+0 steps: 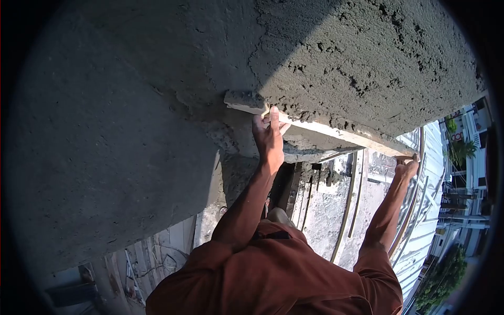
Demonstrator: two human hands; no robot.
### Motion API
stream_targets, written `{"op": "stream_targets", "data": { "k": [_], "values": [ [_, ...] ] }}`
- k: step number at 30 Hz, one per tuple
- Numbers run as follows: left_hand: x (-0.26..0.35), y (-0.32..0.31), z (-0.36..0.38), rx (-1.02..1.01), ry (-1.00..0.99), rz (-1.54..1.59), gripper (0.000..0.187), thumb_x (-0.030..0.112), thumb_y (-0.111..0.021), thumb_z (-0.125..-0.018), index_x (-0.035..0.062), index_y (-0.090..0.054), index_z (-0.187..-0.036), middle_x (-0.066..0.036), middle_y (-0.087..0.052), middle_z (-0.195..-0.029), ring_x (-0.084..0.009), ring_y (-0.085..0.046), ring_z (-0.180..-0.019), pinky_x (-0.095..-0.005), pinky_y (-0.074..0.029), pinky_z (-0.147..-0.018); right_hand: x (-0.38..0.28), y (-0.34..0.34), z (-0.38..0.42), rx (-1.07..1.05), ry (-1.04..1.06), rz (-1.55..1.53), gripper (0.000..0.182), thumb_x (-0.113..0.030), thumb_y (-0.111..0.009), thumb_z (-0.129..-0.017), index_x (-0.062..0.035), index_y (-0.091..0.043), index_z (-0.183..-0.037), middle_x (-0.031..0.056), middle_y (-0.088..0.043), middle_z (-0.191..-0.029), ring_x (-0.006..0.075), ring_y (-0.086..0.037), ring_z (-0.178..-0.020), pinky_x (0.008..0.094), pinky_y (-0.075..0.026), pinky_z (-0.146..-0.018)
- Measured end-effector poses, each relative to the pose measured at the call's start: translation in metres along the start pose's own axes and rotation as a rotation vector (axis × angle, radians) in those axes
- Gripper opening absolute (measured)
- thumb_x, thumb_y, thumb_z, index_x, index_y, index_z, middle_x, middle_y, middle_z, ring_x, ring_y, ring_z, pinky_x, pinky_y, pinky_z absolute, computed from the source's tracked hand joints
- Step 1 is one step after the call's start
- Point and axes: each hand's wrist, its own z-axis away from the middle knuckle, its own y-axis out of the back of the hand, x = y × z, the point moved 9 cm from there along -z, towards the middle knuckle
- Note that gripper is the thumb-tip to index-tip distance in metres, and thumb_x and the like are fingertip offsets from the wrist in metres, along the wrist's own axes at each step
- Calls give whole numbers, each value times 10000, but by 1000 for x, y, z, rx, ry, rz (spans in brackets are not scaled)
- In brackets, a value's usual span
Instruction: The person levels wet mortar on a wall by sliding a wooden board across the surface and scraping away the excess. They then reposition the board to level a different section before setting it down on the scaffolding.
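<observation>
A long wooden straightedge (320,130) lies pressed flat against a wall of wet grey plaster (362,58), running slantwise from a mortar-caked end near the middle of the view down to the right. It is the thing both hands are on, and everything else is best placed from it.

The left hand (269,135) grips the straightedge near its caked upper end, fingers stretched up over the board's face and the thumb side wrapped beneath. The right hand (407,166) is closed around the straightedge at its far lower end, fingers curled over the edge. The two hands are well apart, one near each end of the board, both arms reaching out from a rust-brown shirt (278,273).

Above the straightedge the plaster is rough, pitted and sunlit. To the left of the straightedge's caked end the wall falls into shade and looks smoother (105,131). Just below the board, lumps of mortar (304,149) cling along the plaster's lower edge.

Below the straightedge, between the arms, lies a mortar-spattered floor (325,210) with long thin rods (347,210) lying across it. Past the straightedge's lower end, corrugated sheet (428,210) and, farther right, trees (446,273) and buildings (472,157) show.
</observation>
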Motion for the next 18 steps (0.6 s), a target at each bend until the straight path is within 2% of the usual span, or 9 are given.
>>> {"op": "stream_targets", "data": {
  "k": [4,6,8,9,12,14,16,17,18],
  "values": [
    [0,7,-3,24,46,31,370,317,-605,-912,1,-464,-1041,-117,-506,-1010,-243,-589,-916,-405,-555,-814,12,-4,4,9,-44,75,367,-245,-503,-933,-44,-476,-1239,154,-463,-1201,344,-514,-1080,516,-491,-841],
    [-10,36,-15,97,53,19,389,341,-608,-907,8,-465,-1048,-101,-508,-977,-203,-572,-854,-399,-553,-816,27,-2,11,1,7,86,353,-233,-512,-923,-30,-479,-1209,158,-461,-1201,359,-526,-1062,513,-496,-819],
    [-9,58,-23,97,61,-3,389,349,-607,-906,9,-447,-1005,-91,-490,-932,-185,-547,-771,-384,-547,-834,43,-6,10,-89,-15,19,306,-216,-522,-906,-32,-499,-1149,159,-469,-1172,375,-540,-1009,523,-504,-795],
    [-9,57,-24,63,84,-12,387,343,-607,-906,5,-447,-1006,-94,-491,-937,-195,-558,-783,-383,-550,-830,41,-2,7,-70,-8,15,311,-209,-521,-906,-28,-496,-1158,156,-474,-1161,373,-541,-1009,530,-506,-791],
    [2,27,-20,22,47,-28,389,330,-610,-907,-4,-448,-1022,-103,-494,-958,-222,-580,-814,-382,-556,-816,31,2,-4,-10,-28,-21,365,-233,-520,-925,-5,-471,-1205,196,-495,-1164,374,-534,-1041,550,-503,-841],
    [16,-4,-7,-9,-18,-14,394,306,-614,-907,-16,-446,-1061,-116,-490,-1003,-268,-602,-871,-380,-566,-789,14,10,-22,-10,13,-80,313,-227,-558,-915,-20,-527,-1148,159,-532,-1138,342,-561,-998,525,-522,-796],
    [16,-13,0,14,26,15,360,286,-604,-916,-7,-452,-1062,-112,-485,-1023,-261,-603,-870,-376,-568,-783,-4,4,-27,15,-1,-102,305,-221,-577,-907,-26,-538,-1138,141,-558,-1088,345,-574,-974,519,-525,-784],
    [20,-15,2,9,13,4,344,288,-601,-918,7,-461,-1059,-109,-494,-1006,-264,-603,-876,-378,-568,-782,-11,2,-27,36,72,-94,288,-234,-594,-901,-38,-563,-1110,128,-572,-1052,340,-580,-970,515,-527,-773],
    [20,-13,0,5,12,3,344,288,-601,-918,7,-461,-1059,-109,-494,-1006,-264,-603,-876,-378,-568,-782,-13,-1,-34,-36,104,-43,340,-219,-587,-900,-37,-496,-1172,143,-561,-1066,316,-585,-957,493,-538,-766]
  ]
}}
